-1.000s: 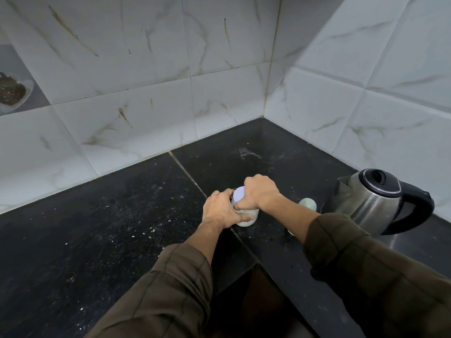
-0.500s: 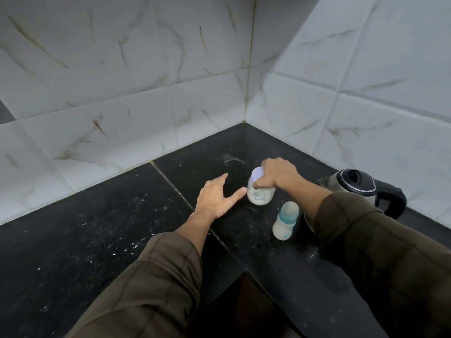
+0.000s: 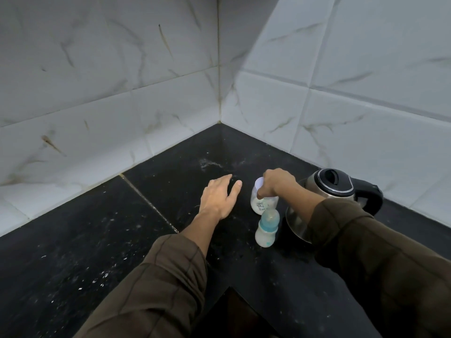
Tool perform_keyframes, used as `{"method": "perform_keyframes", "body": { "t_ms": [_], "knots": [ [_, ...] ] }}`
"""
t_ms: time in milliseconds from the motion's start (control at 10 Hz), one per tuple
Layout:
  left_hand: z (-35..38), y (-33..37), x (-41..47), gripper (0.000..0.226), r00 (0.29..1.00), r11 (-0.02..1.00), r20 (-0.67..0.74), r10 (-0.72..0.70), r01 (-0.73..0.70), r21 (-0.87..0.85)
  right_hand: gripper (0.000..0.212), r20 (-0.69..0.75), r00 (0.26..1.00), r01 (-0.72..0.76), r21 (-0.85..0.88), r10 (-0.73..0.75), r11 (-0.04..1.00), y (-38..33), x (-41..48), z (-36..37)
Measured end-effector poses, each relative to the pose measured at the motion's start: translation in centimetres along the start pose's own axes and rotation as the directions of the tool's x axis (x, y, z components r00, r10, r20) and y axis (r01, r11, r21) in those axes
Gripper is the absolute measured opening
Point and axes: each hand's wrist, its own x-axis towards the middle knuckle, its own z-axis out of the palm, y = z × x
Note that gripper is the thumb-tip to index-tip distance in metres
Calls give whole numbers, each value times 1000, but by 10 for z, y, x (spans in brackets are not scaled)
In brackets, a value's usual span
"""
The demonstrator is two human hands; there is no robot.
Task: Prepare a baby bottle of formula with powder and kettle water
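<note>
left hand [image 3: 220, 198] was out flat over the black counter [image 3: 97, 240], well left of the kettle [image 3: 329, 191], palm down, fingers straight and spread wide, holding nothing. we couldn't tell if it touched the counter or sat just above it. right hand [image 3: 275, 182] was just left of the kettle's lid, on top of the powder jar [image 3: 262, 204], with its fingers curled down tight on the jar's mouth. a pale disc showed at the jar's top beside the knuckles, and we couldn't tell whether that was lid or rim, or which one the fingers gripped. the jar stood upright just left of the kettle body, clear-walled, white powder in the lower part, some print on the side. there was a small gap between the jar and the left fingertips. baby bottle [image 3: 267, 228] stood upright left of the kettle's base, nearer to us than the jar, with a teal collar, the nipple on, and a whitish body. it overlapped the jar in view, so we couldn't tell contact. the kettle was steel, its black lid down, its black handle on the side away from the jar. the right forearm crossed in front of the kettle. marbled wall tiles [image 3: 366, 132] ran right behind the kettle. both sleeves [image 3: 158, 289] were dark olive.
</note>
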Motion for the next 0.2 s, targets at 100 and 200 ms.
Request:
{"method": "perform_keyframes", "body": {
  "t_ms": [100,200],
  "knots": [
    [10,3,7,63,998,997,-40,55,-52,58,66,-4,1000,2,-23,-2,1000,2,3,2],
    [10,11,14,63,993,994,-84,80,-72,88,70,-33,999,28,-10,-28,1000,0,3,-1]
  ]
}}
